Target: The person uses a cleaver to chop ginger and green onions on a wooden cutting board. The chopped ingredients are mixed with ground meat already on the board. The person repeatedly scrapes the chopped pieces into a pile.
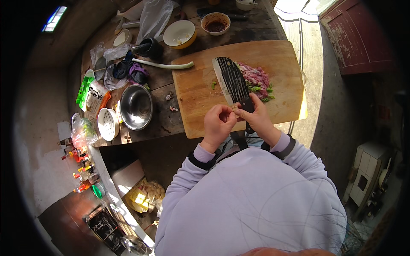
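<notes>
A cleaver [232, 80] with a dark, streaked blade lies over the wooden cutting board [198, 102], its tip pointing away from me. My right hand [261, 118] is around its black handle [247, 105], the thumb reaching across towards my left hand [219, 123]. Between the fingertips of both hands is a small tan piece of food [234, 108], perhaps ginger or garlic; the fingers partly cover it. Chopped pink raw meat [256, 76] is heaped right of the blade, with cut green pieces [254, 88] along its near side. A few green bits [213, 85] lie left of the blade.
Left of the board stand a steel bowl [136, 107], a white strainer basket [108, 124] and a dark mortar [149, 48]. A pale green stalk [163, 65] reaches the board's edge. Beyond are a yellow-sided bowl [180, 33] and a bowl of dark sauce [215, 24].
</notes>
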A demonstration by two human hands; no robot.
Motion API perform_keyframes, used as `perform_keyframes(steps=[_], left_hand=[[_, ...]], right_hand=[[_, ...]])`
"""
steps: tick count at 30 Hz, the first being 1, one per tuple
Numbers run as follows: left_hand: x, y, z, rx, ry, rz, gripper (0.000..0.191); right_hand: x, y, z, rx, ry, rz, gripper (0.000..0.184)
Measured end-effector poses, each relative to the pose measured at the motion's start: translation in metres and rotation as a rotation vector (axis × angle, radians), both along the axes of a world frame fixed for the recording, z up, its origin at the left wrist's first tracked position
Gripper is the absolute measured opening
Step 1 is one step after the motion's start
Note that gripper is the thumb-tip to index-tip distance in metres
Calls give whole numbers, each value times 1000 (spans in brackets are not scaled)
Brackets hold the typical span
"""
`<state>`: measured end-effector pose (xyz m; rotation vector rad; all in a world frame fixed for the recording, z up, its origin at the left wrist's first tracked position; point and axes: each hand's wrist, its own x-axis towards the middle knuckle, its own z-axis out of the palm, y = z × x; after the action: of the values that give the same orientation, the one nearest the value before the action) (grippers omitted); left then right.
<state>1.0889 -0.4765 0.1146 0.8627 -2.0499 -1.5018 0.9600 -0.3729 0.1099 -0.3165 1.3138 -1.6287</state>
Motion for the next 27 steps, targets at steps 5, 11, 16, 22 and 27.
perform_keyframes(steps=[5,11,16,22,27], left_hand=[[2,-4,-6,495,101,-21,6],[19,-22,-18,559,128,-1,7],[48,-76,-19,-481,-336,101,14],[34,-57,4,-423,-182,7,12],[3,-13,11,-182,-19,-74,13]], right_hand=[[-5,3,3,-29,-79,18,38],[-4,3,5,-6,-79,-4,33],[-4,2,2,45,-93,-65,36],[0,-3,1,29,-67,-104,46],[6,-6,4,60,-60,-175,42]])
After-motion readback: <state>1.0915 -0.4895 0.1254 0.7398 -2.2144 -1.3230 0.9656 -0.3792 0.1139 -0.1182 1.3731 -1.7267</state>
